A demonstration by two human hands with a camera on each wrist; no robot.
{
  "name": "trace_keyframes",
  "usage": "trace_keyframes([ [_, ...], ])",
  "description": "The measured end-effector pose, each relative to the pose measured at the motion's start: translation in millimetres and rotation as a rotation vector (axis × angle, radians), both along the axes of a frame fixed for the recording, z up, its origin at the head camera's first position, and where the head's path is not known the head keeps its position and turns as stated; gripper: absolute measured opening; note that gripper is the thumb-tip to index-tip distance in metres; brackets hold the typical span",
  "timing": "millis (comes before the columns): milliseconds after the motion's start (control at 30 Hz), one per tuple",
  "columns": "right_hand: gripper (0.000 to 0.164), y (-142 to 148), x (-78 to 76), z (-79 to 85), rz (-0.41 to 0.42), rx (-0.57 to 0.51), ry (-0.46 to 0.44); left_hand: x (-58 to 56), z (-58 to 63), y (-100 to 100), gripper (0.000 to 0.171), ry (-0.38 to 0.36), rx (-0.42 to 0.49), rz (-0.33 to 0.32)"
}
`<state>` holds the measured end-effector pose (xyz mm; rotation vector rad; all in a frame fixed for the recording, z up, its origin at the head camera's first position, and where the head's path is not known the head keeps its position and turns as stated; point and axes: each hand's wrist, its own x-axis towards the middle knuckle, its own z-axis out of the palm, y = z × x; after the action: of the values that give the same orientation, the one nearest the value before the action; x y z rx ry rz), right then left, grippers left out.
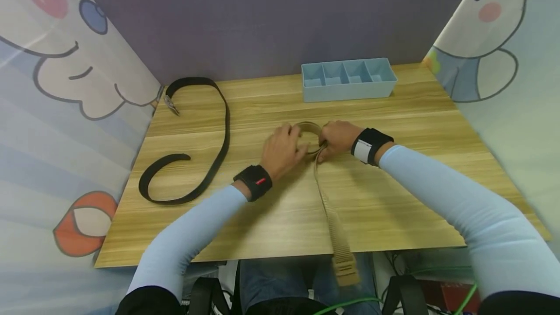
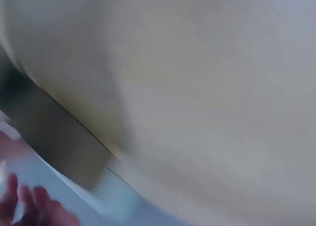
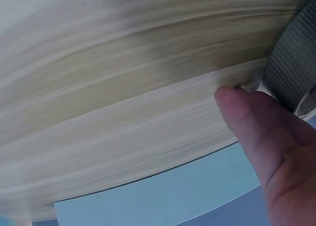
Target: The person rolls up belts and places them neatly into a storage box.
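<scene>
A tan webbing belt lies partly looped into a ring in the middle of the table, its long tail running toward me and hanging over the front edge with a tan buckle at the end. My right hand pinches the ring's right side, where the tail leaves it. In the right wrist view the ribbed webbing stands on edge beside the fingers. My left hand is at the ring's left side, fingertips and thumb apart next to it. The left wrist view is blurred, with loosely bent fingers in its corner.
A black belt with a metal buckle lies in an S-curve on the left of the wooden table. At the back right stands a light blue tray with several compartments. Printed cloth walls border the left and right sides.
</scene>
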<state>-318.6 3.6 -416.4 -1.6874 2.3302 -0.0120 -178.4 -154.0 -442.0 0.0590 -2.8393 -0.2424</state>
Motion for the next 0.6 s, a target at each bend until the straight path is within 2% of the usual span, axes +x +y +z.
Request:
trace_keyframes([
  [67, 0.046, -5.2, -0.7, 0.9, 0.007, -0.006, 0.005, 14.4, -1.7, 13.3, 0.048, -0.057, -0.043, -0.04],
  [167, 0.047, -12.9, -2.0, 2.7, 0.013, -0.009, -0.002, 29.1, -3.3, 23.8, 0.05, -0.28, 0.047, -0.06],
  [233, 0.044, -14.6, -3.5, 1.8, 0.014, -0.007, -0.011, 32.2, -0.6, 22.4, 0.045, -0.433, 0.146, -0.063],
  [300, 0.039, -6.8, -6.4, -0.7, 0.023, -0.021, -0.008, 30.0, 2.9, 21.1, 0.035, -0.513, 0.2, -0.074],
  [367, 0.034, 14.7, -10.6, -5.0, 0.009, -0.039, -0.012, 23.5, 5.7, 25.1, 0.025, -0.547, 0.21, -0.105],
  [433, 0.032, 39.0, -16.5, -5.7, -0.011, -0.05, -0.02, 14.3, 7.6, 33.0, 0.019, -0.543, 0.175, -0.126],
  [500, 0.031, 62.7, -21.4, -5.7, -0.036, -0.056, -0.05, 4.0, 6.2, 42.3, 0.023, -0.516, 0.12, -0.135],
  [600, 0.032, 103.8, -15.0, -2.9, -0.14, -0.051, -0.077, -12.7, 5.5, 59.9, 0.028, -0.491, 0.03, -0.226],
])
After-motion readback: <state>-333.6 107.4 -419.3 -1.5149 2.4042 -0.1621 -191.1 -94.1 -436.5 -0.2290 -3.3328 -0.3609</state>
